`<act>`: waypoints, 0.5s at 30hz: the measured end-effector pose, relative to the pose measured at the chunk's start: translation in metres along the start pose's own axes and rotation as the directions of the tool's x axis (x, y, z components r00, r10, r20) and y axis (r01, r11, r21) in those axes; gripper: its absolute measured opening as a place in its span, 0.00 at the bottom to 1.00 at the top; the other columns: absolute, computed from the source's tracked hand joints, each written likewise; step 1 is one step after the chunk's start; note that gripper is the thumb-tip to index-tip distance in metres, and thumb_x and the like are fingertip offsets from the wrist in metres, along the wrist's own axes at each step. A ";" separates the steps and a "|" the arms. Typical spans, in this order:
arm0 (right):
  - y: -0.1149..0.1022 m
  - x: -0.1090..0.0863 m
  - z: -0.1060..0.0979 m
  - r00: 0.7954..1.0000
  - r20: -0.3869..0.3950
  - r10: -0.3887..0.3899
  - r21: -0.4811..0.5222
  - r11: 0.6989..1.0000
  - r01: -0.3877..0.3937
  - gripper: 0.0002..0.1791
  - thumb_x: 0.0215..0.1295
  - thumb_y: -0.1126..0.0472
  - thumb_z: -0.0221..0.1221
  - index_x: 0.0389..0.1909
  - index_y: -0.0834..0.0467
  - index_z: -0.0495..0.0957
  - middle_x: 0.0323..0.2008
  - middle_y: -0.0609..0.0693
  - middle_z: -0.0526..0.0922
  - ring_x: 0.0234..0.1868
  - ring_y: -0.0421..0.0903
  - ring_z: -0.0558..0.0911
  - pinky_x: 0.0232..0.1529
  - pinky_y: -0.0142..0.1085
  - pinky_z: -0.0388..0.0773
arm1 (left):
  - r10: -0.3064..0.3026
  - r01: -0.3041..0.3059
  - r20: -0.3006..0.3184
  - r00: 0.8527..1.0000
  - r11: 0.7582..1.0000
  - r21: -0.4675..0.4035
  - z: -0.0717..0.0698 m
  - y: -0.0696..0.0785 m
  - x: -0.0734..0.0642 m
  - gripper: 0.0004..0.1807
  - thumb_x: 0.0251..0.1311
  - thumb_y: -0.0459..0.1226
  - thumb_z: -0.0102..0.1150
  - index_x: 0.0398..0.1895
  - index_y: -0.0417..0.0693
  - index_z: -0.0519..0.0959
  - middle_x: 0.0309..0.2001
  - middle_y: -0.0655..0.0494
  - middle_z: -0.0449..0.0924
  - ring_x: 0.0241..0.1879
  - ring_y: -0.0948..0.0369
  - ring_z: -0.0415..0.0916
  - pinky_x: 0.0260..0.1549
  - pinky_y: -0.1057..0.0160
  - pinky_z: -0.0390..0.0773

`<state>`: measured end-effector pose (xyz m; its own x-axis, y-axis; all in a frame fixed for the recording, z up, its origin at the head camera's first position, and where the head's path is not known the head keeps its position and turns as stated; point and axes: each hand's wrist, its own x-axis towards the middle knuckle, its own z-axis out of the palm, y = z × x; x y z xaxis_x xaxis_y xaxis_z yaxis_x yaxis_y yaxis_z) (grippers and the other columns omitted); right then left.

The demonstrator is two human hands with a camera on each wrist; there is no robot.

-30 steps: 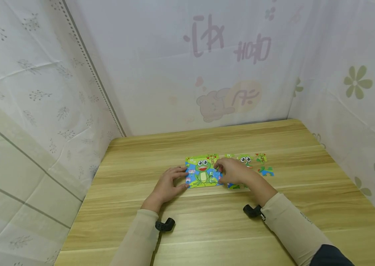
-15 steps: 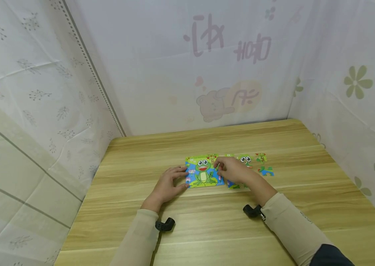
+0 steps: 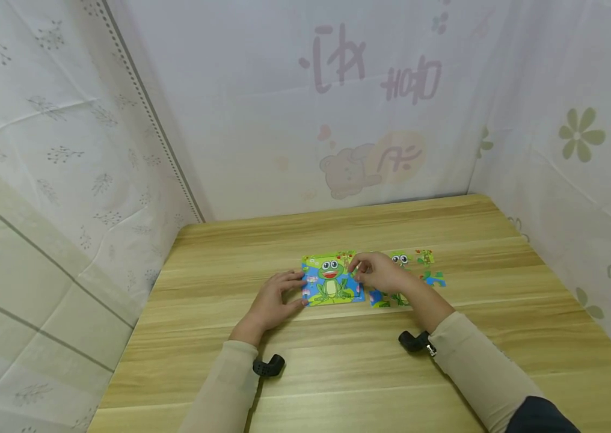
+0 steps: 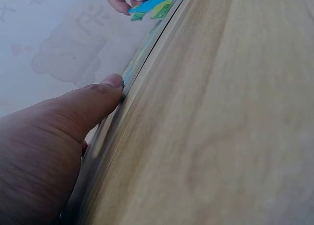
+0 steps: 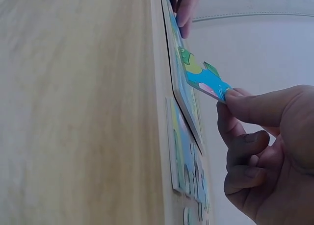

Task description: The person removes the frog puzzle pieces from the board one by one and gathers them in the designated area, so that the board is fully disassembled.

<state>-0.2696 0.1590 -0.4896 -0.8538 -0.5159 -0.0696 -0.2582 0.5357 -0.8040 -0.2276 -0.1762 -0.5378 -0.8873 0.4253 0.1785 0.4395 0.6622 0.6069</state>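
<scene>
A frog picture puzzle board (image 3: 331,288) lies flat on the table, frog face showing. My left hand (image 3: 275,300) rests at its left edge, fingers extended and touching it; in the left wrist view the thumb (image 4: 105,90) presses the board's edge. Over the board's right side, my right hand (image 3: 381,272) pinches a puzzle piece (image 5: 206,79) between thumb and index finger. The piece is blue, green and yellow, held tilted, with its far end close to the board. Whether that end touches the board, I cannot tell.
Right of the board lie several loose puzzle pieces, among them a blue one (image 3: 435,279), a tree-patterned one (image 3: 424,256) and one with frog eyes (image 3: 400,260). The wooden table (image 3: 327,385) is backed by a printed curtain (image 3: 262,120).
My right hand has lifted slightly away from the board's lower right, uncovering more of the loose pieces below it. The left hand and board stay put.
</scene>
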 end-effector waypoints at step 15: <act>0.003 -0.021 -0.019 1.000 -0.013 0.027 0.052 0.998 -0.026 0.08 0.76 0.64 0.62 0.51 0.52 0.84 0.40 0.53 0.81 0.38 0.52 0.80 0.33 0.41 0.79 | 0.009 -0.009 -0.008 1.000 1.000 0.010 0.001 0.000 -0.001 0.26 0.66 0.48 0.73 0.66 0.54 0.82 0.74 0.62 0.71 0.77 0.57 0.60 0.77 0.45 0.58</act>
<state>-0.2610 0.1840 -0.4793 -0.8662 -0.4927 -0.0835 -0.2120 0.5137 -0.8314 -0.2272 -0.1761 -0.5389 -0.8843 0.4266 0.1899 0.4489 0.6643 0.5977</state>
